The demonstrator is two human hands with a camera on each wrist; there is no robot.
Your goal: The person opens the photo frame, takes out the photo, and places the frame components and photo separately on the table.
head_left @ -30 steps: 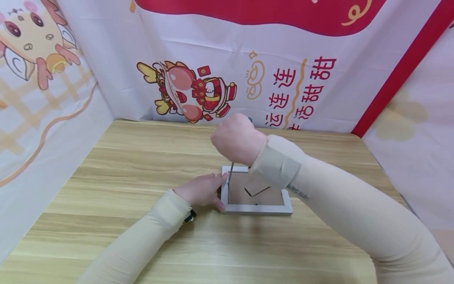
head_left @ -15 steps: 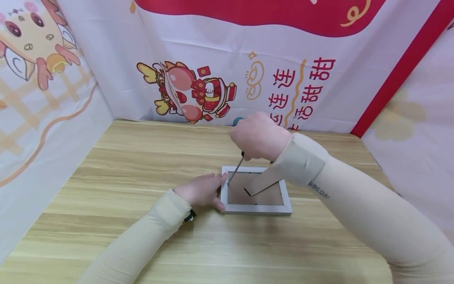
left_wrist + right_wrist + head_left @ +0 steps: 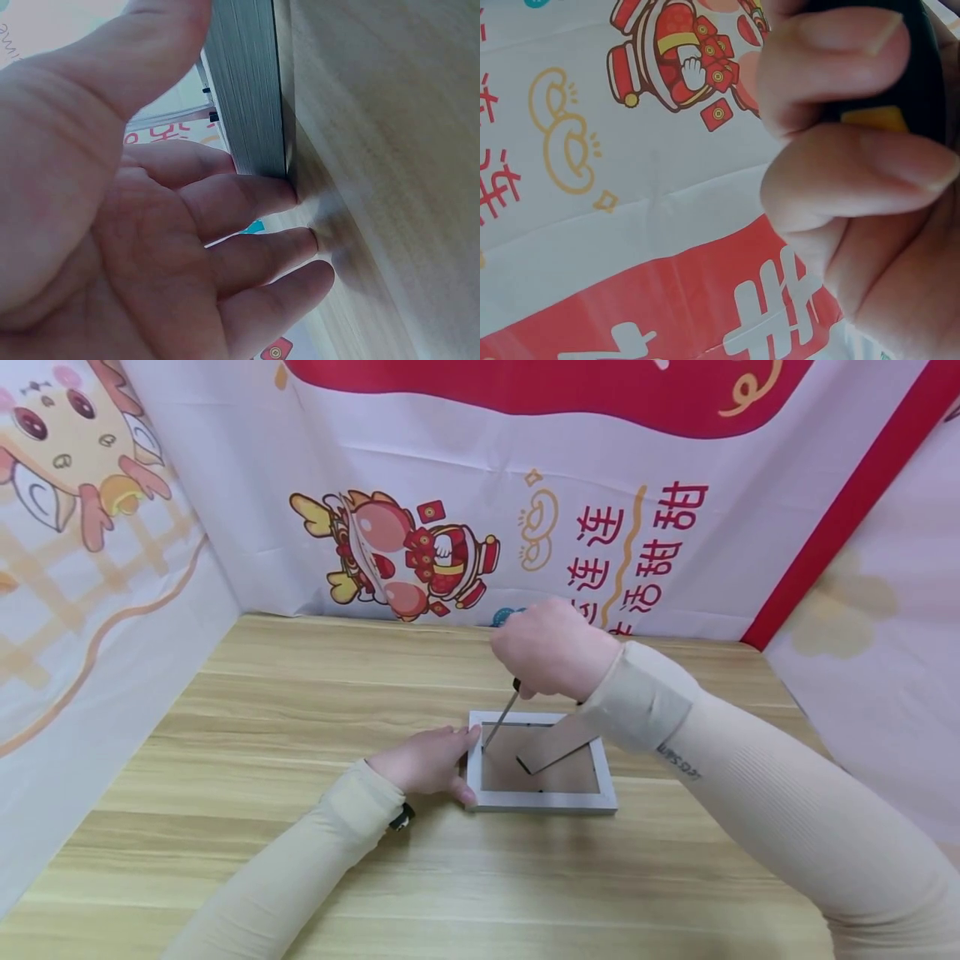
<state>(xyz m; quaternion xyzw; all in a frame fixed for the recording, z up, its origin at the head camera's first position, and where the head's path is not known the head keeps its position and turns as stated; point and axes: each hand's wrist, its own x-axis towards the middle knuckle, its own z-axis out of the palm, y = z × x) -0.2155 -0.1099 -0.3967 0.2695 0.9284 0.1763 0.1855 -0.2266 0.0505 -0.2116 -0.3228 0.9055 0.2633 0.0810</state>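
Note:
A picture frame [image 3: 547, 803] with a silver-grey edge lies back side up on the table, its brown backing and fold-out stand [image 3: 558, 745] showing. My left hand [image 3: 429, 760] holds the frame's left end. In the left wrist view, the thumb and fingers of that left hand [image 3: 150, 217] lie along the frame's side [image 3: 244, 82]. Above the frame, my right hand [image 3: 555, 647] grips a screwdriver [image 3: 501, 722], whose slanted metal shaft reaches the backing's left edge. Curled fingers wrap its dark handle [image 3: 922, 67] with a yellow patch in the right wrist view.
The wood-grain table [image 3: 315, 693] ends at a white printed cloth [image 3: 255, 485] at the back. More printed cloth [image 3: 97, 635] hangs along the left side, and another cloth [image 3: 877, 610] along the right.
My right hand has shifted right, tilting the screwdriver further and uncovering more of the backing and stand. The shaft's tip stays by the backing's left edge. The left hand and the frame hold still.

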